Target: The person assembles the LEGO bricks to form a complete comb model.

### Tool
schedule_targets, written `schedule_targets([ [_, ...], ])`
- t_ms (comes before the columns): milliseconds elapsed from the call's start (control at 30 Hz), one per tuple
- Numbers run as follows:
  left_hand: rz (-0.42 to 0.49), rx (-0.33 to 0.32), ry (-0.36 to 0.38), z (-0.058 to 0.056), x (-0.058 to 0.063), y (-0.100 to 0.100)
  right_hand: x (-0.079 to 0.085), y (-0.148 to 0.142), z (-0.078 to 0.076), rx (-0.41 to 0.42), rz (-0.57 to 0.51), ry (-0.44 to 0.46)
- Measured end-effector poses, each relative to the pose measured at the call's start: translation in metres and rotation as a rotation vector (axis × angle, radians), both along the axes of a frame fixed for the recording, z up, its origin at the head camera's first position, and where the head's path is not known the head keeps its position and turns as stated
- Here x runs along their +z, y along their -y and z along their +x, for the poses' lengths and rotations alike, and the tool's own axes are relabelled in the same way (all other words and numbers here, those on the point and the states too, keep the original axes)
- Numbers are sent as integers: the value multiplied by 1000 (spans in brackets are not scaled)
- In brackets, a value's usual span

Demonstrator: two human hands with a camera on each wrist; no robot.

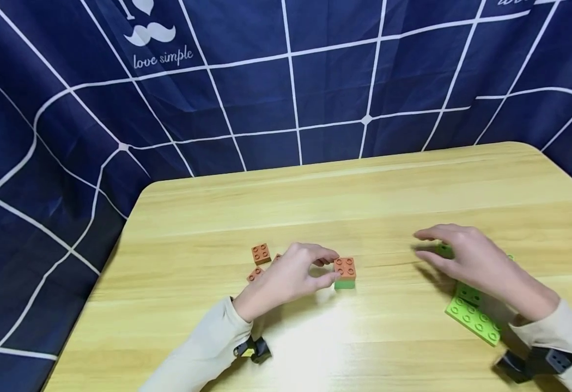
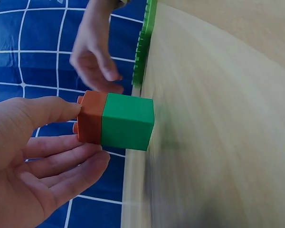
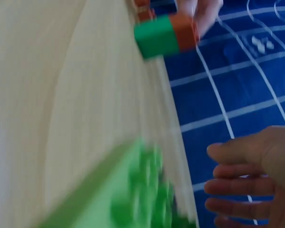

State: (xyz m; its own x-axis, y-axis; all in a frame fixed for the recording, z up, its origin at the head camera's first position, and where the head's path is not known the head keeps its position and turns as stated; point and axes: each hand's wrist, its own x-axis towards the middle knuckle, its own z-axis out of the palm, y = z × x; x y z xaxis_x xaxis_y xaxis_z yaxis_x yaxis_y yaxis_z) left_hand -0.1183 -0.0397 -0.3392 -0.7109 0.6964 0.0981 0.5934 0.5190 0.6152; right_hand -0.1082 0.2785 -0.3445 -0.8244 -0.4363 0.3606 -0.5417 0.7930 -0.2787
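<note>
A small stack of an orange toy building brick (image 1: 345,267) on a green brick (image 2: 128,121) stands at the middle of the table. My left hand (image 1: 291,275) pinches the orange brick at its edges between thumb and fingers, as the left wrist view shows. To the right, my right hand (image 1: 477,267) hovers over light green bricks (image 1: 474,321) with its fingers spread loosely and nothing between them. That hand and wrist hide part of the green bricks; in the right wrist view the green bricks (image 3: 133,194) are blurred.
Loose orange bricks (image 1: 261,253) lie beside and behind my left hand, partly covered by it. The wooden table (image 1: 364,207) has rounded far corners. A dark blue curtain (image 1: 247,87) with white lines hangs along its back and left sides.
</note>
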Motion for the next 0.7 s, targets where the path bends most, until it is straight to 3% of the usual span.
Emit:
schedule_targets([
  [167, -37, -21, -67, 2, 0, 0, -8, -28, 1, -134, 110, 53],
  [400, -108, -31, -110, 4, -5, -1, -11, -40, 0, -208, 192, 121],
  [700, -153, -22, -99, 5, -10, -6, -12, -46, 0, -269, 236, 201],
])
